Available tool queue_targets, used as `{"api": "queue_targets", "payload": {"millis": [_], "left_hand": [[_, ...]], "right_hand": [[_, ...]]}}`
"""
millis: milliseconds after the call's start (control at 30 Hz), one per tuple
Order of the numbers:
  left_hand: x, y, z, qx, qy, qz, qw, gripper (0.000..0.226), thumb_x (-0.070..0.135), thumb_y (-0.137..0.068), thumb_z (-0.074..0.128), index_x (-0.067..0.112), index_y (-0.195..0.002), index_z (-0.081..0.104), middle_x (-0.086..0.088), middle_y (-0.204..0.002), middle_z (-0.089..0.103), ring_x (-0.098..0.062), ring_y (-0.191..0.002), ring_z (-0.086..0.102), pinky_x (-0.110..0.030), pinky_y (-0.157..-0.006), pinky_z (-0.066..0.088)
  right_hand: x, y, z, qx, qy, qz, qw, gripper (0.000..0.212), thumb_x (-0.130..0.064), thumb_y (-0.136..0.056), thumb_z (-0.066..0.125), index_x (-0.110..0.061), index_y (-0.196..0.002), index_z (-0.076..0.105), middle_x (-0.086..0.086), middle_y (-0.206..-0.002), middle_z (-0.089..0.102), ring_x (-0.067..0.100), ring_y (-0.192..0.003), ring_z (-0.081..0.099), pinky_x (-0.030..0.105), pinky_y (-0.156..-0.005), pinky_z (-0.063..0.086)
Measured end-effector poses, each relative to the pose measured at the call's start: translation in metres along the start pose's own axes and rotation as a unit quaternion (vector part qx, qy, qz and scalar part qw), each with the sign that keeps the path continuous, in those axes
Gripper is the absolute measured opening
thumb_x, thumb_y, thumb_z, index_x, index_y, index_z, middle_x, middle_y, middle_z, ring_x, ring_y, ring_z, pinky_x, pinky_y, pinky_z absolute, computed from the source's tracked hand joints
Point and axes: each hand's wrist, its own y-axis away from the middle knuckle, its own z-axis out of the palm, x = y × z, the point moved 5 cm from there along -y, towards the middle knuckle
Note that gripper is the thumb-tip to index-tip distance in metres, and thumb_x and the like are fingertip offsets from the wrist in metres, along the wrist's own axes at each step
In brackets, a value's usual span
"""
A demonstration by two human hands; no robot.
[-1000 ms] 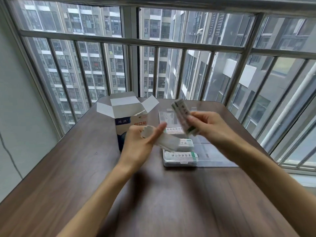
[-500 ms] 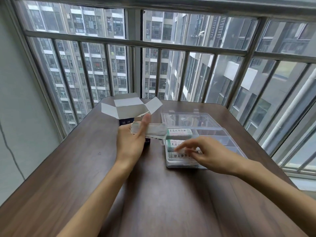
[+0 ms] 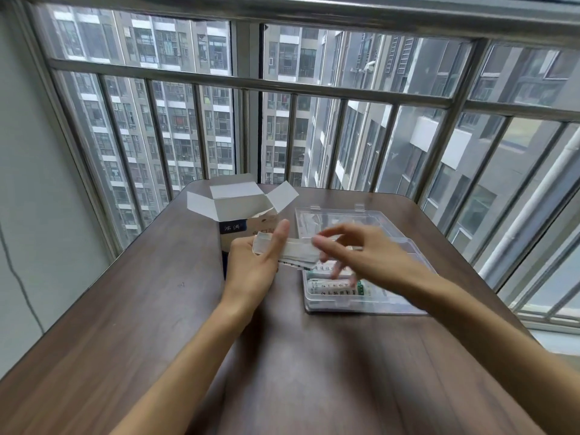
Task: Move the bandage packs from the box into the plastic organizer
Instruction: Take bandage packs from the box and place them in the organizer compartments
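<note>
Wood grain runs in dark brown lines along the table (image 3: 131, 324), which is smooth and has rounded far corners. On it stands a cardboard box (image 3: 238, 226) with its white flaps open; the front is pale with a dark blue patch and some writing. The lower part of the box is hidden behind the left hand (image 3: 254, 265).

The left hand holds a stack of bandage packs (image 3: 290, 251), flat thin paper strips. The thumb lies along the top and the fingers curl under the stack. The stack sits in the air between the box and the clear plastic organizer (image 3: 361, 306).

The right hand (image 3: 357, 252) is blurry. Its fingers are spread and a little bent, and the fingertips reach the right end of the stack. I cannot tell if they pinch it or only touch it.

The organizer is a flat, see-through tray with small sections and a clear lid (image 3: 342, 219) lying open behind it. More packs (image 3: 332, 287), white with green marks, lie in the near left sections. The right hand and arm cover much of the tray, so the other sections are hard to see.

Behind the table are shiny metal bars (image 3: 251, 83) and glass, with tall grey buildings (image 3: 175, 130) outside.
</note>
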Motion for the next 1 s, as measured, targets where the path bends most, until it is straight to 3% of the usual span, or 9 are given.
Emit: {"api": "queue_targets", "payload": {"millis": [133, 233, 267, 433, 567, 800, 900, 933, 1000], "left_hand": [[-0.001, 0.005, 0.009, -0.046, 0.004, -0.042, 0.998, 0.04, 0.034, -0.084, 0.069, 0.006, -0.057, 0.058, 0.012, -0.039, 0.045, 0.001, -0.037, 0.039, -0.011, -0.04, 0.027], [-0.001, 0.006, 0.014, -0.094, 0.027, -0.087, 0.991, 0.008, 0.021, -0.084, 0.071, 0.018, -0.077, 0.073, 0.009, -0.066, 0.072, 0.005, -0.061, 0.062, -0.008, -0.044, 0.035], [-0.002, 0.006, 0.014, -0.101, 0.034, -0.1, 0.989, 0.006, 0.02, -0.085, 0.069, 0.02, -0.081, 0.074, 0.006, -0.075, 0.075, 0.002, -0.068, 0.065, -0.009, -0.044, 0.037], [0.001, 0.008, 0.013, -0.097, 0.046, -0.102, 0.989, 0.006, 0.02, -0.085, 0.07, 0.018, -0.084, 0.075, 0.001, -0.08, 0.076, 0.002, -0.067, 0.064, -0.009, -0.046, 0.036], [0.003, 0.012, 0.014, -0.086, 0.052, -0.097, 0.99, 0.008, 0.023, -0.081, 0.073, 0.017, -0.085, 0.076, 0.001, -0.079, 0.076, 0.0, -0.067, 0.066, -0.009, -0.048, 0.039], [0.006, 0.013, 0.017, -0.108, 0.121, -0.176, 0.971, 0.015, 0.016, -0.091, 0.06, 0.018, -0.082, 0.072, 0.002, -0.078, 0.075, -0.002, -0.071, 0.069, -0.014, -0.046, 0.046], [0.005, 0.012, 0.017, -0.114, 0.127, -0.184, 0.968, 0.014, 0.018, -0.092, 0.059, 0.019, -0.088, 0.072, 0.002, -0.084, 0.076, -0.002, -0.076, 0.07, -0.013, -0.048, 0.047], [0.004, 0.012, 0.017, -0.12, 0.127, -0.188, 0.966, 0.014, 0.018, -0.093, 0.058, 0.019, -0.09, 0.072, 0.003, -0.085, 0.076, -0.002, -0.077, 0.07, -0.014, -0.048, 0.048], [0.003, 0.013, 0.02, -0.138, 0.127, -0.195, 0.963, 0.015, 0.018, -0.094, 0.056, 0.019, -0.096, 0.071, 0.002, -0.088, 0.076, -0.002, -0.08, 0.07, -0.014, -0.05, 0.048]], "right_hand": [[0.011, 0.006, 0.024, 0.063, -0.171, 0.049, 0.982, 0.02, -0.015, -0.087, 0.065, 0.0, -0.1, 0.068, 0.005, -0.072, 0.068, 0.006, -0.052, 0.063, 0.015, -0.051, 0.05], [0.019, 0.008, 0.023, 0.104, -0.237, 0.073, 0.963, 0.02, -0.014, -0.088, 0.063, 0.0, -0.102, 0.067, 0.004, -0.072, 0.07, 0.007, -0.055, 0.066, 0.014, -0.052, 0.049], [0.02, 0.009, 0.024, 0.108, -0.248, 0.079, 0.96, 0.018, -0.016, -0.089, 0.062, -0.001, -0.1, 0.066, 0.004, -0.071, 0.07, 0.009, -0.055, 0.066, 0.015, -0.051, 0.05], [0.018, 0.014, 0.026, 0.116, -0.253, 0.084, 0.957, 0.016, -0.023, -0.09, 0.062, -0.008, -0.096, 0.063, 0.0, -0.072, 0.073, 0.015, -0.061, 0.07, 0.021, -0.052, 0.051], [0.017, 0.017, 0.024, 0.126, -0.247, 0.073, 0.958, 0.014, -0.02, -0.085, 0.067, -0.011, -0.096, 0.069, 0.001, -0.074, 0.073, 0.008, -0.06, 0.067, 0.014, -0.049, 0.046], [0.025, 0.014, 0.019, 0.169, -0.32, 0.096, 0.927, 0.011, -0.022, -0.081, 0.071, -0.013, -0.086, 0.07, -0.001, -0.073, 0.067, 0.003, -0.058, 0.061, 0.012, -0.051, 0.047], [0.017, 0.018, -0.001, 0.251, -0.241, -0.004, 0.938, 0.013, -0.022, -0.08, 0.072, -0.018, -0.093, 0.073, -0.004, -0.077, 0.073, 0.006, -0.068, 0.066, 0.019, -0.061, 0.05], [0.009, 0.022, -0.011, 0.302, -0.153, -0.08, 0.938, 0.012, -0.022, -0.081, 0.072, -0.021, -0.093, 0.074, -0.007, -0.078, 0.073, 0.006, -0.069, 0.066, 0.021, -0.063, 0.05], [-0.01, 0.03, -0.021, 0.355, 0.071, -0.249, 0.898, 0.013, -0.023, -0.084, 0.071, -0.025, -0.096, 0.074, -0.01, -0.087, 0.074, 0.007, -0.074, 0.067, 0.028, -0.062, 0.052]]}}
